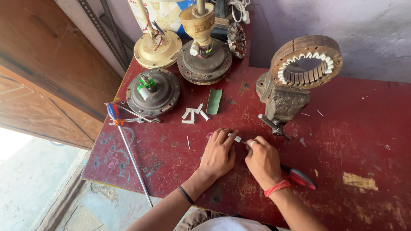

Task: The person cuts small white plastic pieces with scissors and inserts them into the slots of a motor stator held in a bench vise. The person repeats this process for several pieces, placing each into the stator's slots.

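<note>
Both hands rested low on the red desk (pixel 351 128), close together near its front edge. The left hand (pixel 218 155) lay palm down, its fingertips pinching a small white strip (pixel 237 138). The right hand (pixel 262 160) was closed around a red-handled tool (pixel 299 177), whose handle stuck out behind the wrist; its tip met the strip just between the two hands. A ring showed on one right finger, a red thread circled the right wrist and a black band the left.

Just beyond the hands stood a grey vise (pixel 282 100) clamping a rusty stator ring (pixel 306 62), tilted up, with white slips lining its slots. A small heap of white slips (pixel 194 114) lay to the left of the vise, beside a green scrap (pixel 214 101). Farther left sat a dark fan motor (pixel 153 92) with a green and white part on top. Behind it stood a cream motor (pixel 157 48) and a brown motor (pixel 204 57) on its rod. A long screwdriver (pixel 128 149) with a blue and red handle lay along the desk's left edge, next to a spanner (pixel 135 120).
</note>
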